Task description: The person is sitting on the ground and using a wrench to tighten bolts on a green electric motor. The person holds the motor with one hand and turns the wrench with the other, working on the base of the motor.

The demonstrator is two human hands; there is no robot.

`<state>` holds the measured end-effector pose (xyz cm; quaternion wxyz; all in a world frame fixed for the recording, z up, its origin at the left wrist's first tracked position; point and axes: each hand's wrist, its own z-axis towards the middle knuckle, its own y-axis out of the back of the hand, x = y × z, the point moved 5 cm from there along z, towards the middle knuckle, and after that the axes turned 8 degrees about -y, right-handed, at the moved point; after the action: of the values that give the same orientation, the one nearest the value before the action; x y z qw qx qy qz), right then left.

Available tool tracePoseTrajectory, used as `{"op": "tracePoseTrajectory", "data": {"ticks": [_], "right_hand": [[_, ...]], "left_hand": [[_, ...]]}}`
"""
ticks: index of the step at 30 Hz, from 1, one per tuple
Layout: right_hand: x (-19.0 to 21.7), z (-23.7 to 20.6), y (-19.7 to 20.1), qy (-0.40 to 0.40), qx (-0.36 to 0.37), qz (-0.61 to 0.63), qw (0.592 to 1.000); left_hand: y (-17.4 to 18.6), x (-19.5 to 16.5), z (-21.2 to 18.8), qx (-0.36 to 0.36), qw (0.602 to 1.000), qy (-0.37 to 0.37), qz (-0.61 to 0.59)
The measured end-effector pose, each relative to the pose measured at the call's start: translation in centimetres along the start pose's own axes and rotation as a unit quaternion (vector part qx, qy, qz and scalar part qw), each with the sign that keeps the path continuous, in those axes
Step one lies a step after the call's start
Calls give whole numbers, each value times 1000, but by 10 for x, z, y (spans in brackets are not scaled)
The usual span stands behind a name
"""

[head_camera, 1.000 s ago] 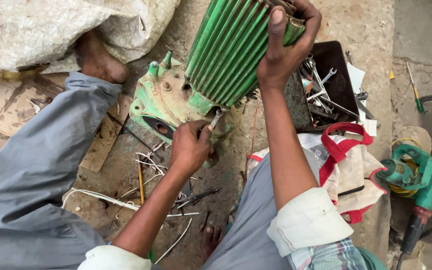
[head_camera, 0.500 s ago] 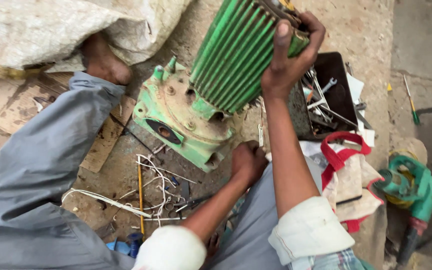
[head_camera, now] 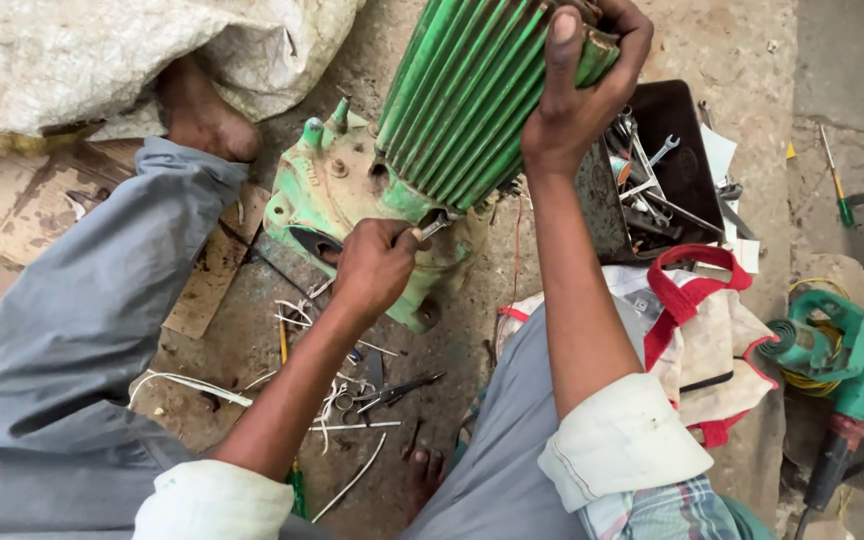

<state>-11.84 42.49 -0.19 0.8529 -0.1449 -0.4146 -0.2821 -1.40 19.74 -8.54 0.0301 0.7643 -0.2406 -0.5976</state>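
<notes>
A green ribbed motor housing (head_camera: pixel 472 100) leans tilted on its pale green end casting (head_camera: pixel 337 205), which rests on the ground. My right hand (head_camera: pixel 577 90) grips the housing's upper end and holds it steady. My left hand (head_camera: pixel 377 265) is closed around a small metal tool (head_camera: pixel 435 226) whose tip sits where the ribbed body meets the casting. My grey-trousered legs lie on either side of the motor, and a bare foot (head_camera: pixel 202 115) rests beyond it.
A dark tray of spanners and tools (head_camera: pixel 667 165) stands right of the motor. A cloth bag with red handles (head_camera: pixel 697 335) and a green power tool (head_camera: pixel 837 350) lie further right. Pliers (head_camera: pixel 397 392), a screwdriver and wire scraps litter the ground between my legs. A white sack (head_camera: pixel 72 60) lies behind.
My left hand was at the joint a second ago, dropped down towards my lap, and has now come back up to the joint with the tool. My right hand stayed on the housing.
</notes>
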Motion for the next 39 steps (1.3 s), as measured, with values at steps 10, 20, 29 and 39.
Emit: {"op": "tracePoseTrajectory", "data": {"ticks": [10, 20, 29, 39], "right_hand": [[6, 1, -1, 14, 1, -11, 1000], [4, -1, -1, -11, 3, 3, 1000], [9, 1, -1, -13, 14, 24, 1000], [11, -4, 0, -21, 9, 19, 1000]], "left_hand": [[-71, -19, -35, -93, 968, 46, -228], [-22, 2, -22, -30, 996, 26, -83], [-117, -14, -16, -177, 975, 11, -135], [-57, 10, -54, -147, 980, -104, 81]]}}
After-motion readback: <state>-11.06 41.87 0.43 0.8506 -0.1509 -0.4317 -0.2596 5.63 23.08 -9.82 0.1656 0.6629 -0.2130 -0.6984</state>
